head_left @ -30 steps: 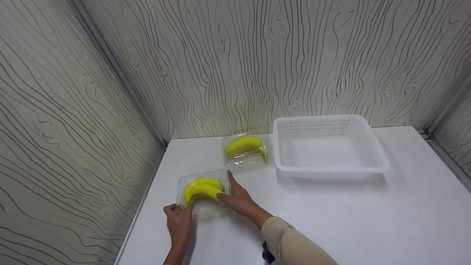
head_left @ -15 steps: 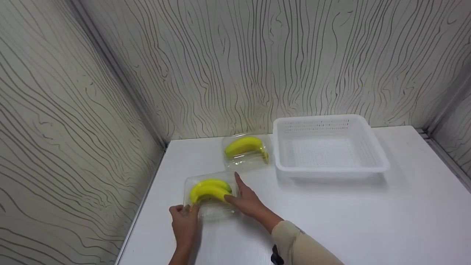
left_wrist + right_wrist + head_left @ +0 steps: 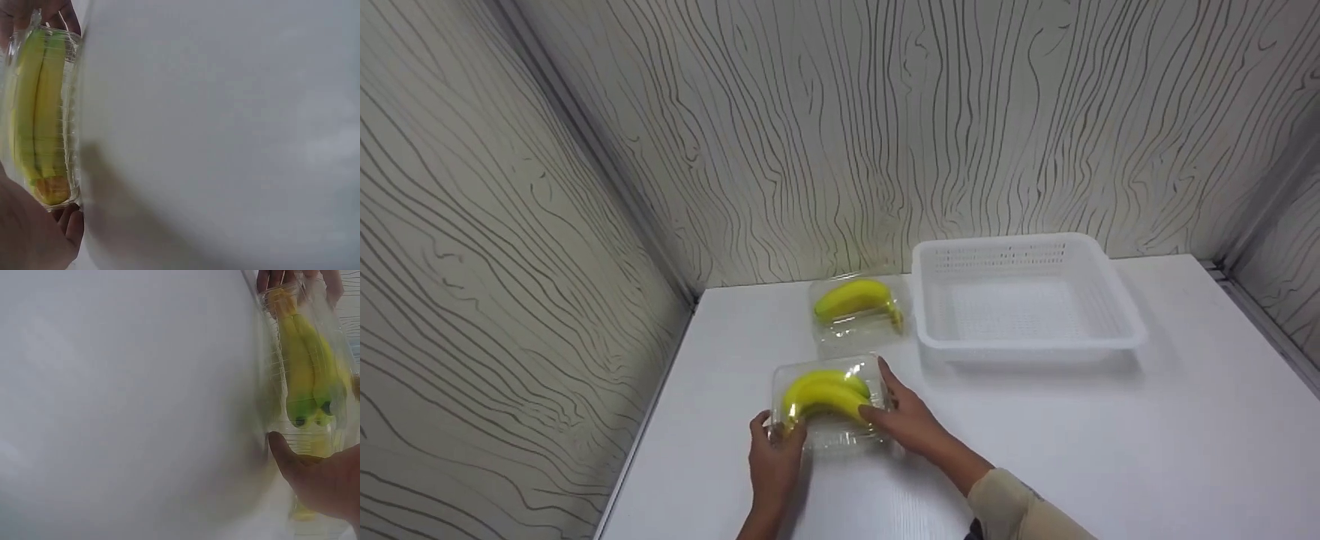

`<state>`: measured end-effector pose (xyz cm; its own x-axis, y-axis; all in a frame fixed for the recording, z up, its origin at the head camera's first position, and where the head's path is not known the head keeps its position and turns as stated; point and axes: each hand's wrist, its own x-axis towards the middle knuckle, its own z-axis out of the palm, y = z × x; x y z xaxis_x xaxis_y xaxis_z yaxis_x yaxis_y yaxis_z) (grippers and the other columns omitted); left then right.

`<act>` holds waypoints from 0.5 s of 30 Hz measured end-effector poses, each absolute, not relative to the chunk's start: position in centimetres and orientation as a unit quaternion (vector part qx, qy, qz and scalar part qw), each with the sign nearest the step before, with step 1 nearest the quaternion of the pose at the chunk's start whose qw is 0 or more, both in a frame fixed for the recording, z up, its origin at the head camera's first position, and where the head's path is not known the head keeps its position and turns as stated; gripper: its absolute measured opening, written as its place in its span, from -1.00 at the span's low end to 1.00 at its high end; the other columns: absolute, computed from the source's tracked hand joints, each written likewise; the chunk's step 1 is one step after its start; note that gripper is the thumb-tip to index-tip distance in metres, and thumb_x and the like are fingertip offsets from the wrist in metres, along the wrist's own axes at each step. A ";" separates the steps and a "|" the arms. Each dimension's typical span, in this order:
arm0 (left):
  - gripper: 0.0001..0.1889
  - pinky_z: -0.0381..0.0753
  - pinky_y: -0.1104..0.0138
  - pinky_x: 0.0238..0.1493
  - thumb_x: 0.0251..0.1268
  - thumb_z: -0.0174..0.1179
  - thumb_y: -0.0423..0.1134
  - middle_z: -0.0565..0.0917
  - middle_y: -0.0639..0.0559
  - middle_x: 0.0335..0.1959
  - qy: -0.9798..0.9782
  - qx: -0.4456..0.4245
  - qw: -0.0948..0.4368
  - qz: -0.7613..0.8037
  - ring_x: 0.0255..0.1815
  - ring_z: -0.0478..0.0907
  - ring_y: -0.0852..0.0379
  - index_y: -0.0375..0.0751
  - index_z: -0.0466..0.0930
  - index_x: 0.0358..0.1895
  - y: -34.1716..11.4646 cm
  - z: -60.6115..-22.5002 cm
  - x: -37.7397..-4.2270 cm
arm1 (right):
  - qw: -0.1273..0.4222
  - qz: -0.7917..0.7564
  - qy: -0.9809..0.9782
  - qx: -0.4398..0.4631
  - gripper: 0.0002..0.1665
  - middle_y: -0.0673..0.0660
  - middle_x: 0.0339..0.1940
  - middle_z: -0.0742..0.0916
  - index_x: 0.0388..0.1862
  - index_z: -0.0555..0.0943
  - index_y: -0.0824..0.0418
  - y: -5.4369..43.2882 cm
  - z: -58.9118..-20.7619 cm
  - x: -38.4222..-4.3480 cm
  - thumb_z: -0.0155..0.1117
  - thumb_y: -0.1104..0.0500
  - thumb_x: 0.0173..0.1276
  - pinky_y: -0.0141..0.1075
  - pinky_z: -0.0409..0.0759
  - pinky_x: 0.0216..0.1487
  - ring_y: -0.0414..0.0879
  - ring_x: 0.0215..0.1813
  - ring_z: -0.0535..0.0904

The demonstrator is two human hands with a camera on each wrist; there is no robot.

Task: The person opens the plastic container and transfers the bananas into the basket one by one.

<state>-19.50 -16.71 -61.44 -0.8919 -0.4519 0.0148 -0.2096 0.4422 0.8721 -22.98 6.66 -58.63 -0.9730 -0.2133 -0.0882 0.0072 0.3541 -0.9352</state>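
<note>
A clear plastic clamshell box (image 3: 840, 437) with bananas (image 3: 826, 390) inside is gripped at its two ends, close over the white table. My left hand (image 3: 776, 459) holds its near left corner, thumb on top. At the right end, my right hand (image 3: 911, 418) grips the side with the thumb over the lid and fingers along the far edge. In the left wrist view the bananas (image 3: 42, 112) lie side by side behind the ribbed plastic wall. The right wrist view shows their green tips (image 3: 308, 405) facing my right hand (image 3: 320, 478).
Behind the held box, a second clear clamshell (image 3: 859, 332) with a banana (image 3: 853, 298) sits near the back wall. A white perforated plastic basket (image 3: 1027, 343) stands right of it. Patterned panels (image 3: 840, 135) enclose the white table (image 3: 1072, 435) at the back and sides.
Both hands have carried the box of bananas to the right across the table. The second clamshell and the basket have stayed in place.
</note>
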 end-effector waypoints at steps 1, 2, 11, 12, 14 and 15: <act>-0.24 0.50 -0.06 0.19 0.16 0.31 0.11 0.55 -0.31 0.18 -0.840 0.188 0.125 -0.494 0.24 0.50 -0.24 -0.20 0.27 0.33 -16.3 -61.4 -19.4 | 0.094 -0.566 0.816 -0.064 0.10 0.24 0.57 0.22 0.58 -0.08 -0.30 7.1 -58.7 -22.8 0.34 -0.23 0.21 0.20 0.25 0.43 0.31 0.46 0.30; -0.22 0.47 -0.09 0.24 0.17 0.31 0.10 0.52 -0.32 0.22 -0.839 0.180 0.124 -0.499 0.28 0.46 -0.26 -0.21 0.25 0.37 -16.0 -61.4 -19.4 | 0.091 -0.569 0.815 -0.064 0.09 0.25 0.57 0.22 0.59 -0.08 -0.28 7.5 -58.7 -22.6 0.34 -0.23 0.22 0.22 0.25 0.42 0.33 0.45 0.29; -0.05 0.28 -0.14 0.40 0.15 0.31 0.16 0.30 -0.36 0.44 -0.825 0.144 0.090 -0.538 0.44 0.26 -0.34 -0.12 0.06 0.53 -13.0 -61.4 -18.9 | 0.087 -0.580 0.809 -0.043 0.10 0.30 0.55 0.24 0.60 -0.08 -0.21 10.8 -58.8 -21.4 0.33 -0.23 0.24 0.28 0.25 0.40 0.40 0.46 0.25; -0.04 0.26 -0.14 0.42 0.15 0.31 0.17 0.28 -0.34 0.45 -0.824 0.144 0.086 -0.541 0.45 0.24 -0.33 -0.09 0.04 0.54 -12.7 -61.5 -18.9 | 0.091 -0.584 0.806 -0.040 0.10 0.29 0.56 0.23 0.60 -0.09 -0.23 11.1 -58.8 -21.3 0.32 -0.23 0.24 0.28 0.24 0.40 0.39 0.46 0.23; -0.02 0.25 -0.15 0.42 0.14 0.30 0.19 0.25 -0.33 0.47 -0.823 0.140 0.082 -0.544 0.46 0.23 -0.33 -0.08 0.02 0.54 -12.2 -61.6 -18.8 | 0.093 -0.583 0.807 -0.036 0.09 0.29 0.56 0.23 0.60 -0.10 -0.23 11.6 -58.8 -21.0 0.31 -0.23 0.25 0.28 0.27 0.38 0.41 0.46 0.24; -0.02 0.25 -0.14 0.42 0.14 0.30 0.21 0.24 -0.32 0.48 -0.823 0.137 0.080 -0.546 0.46 0.22 -0.33 -0.08 0.02 0.54 -11.9 -61.6 -18.8 | 0.094 -0.583 0.806 -0.034 0.09 0.29 0.56 0.23 0.60 -0.10 -0.24 11.8 -58.8 -20.9 0.31 -0.24 0.25 0.29 0.28 0.37 0.41 0.46 0.24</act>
<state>-18.80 -11.92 -61.65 -0.9496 -0.3130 -0.0186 -0.1387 0.3660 0.9202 -20.87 11.85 -58.78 -0.9800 -0.1641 -0.1123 0.0553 0.3177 -0.9466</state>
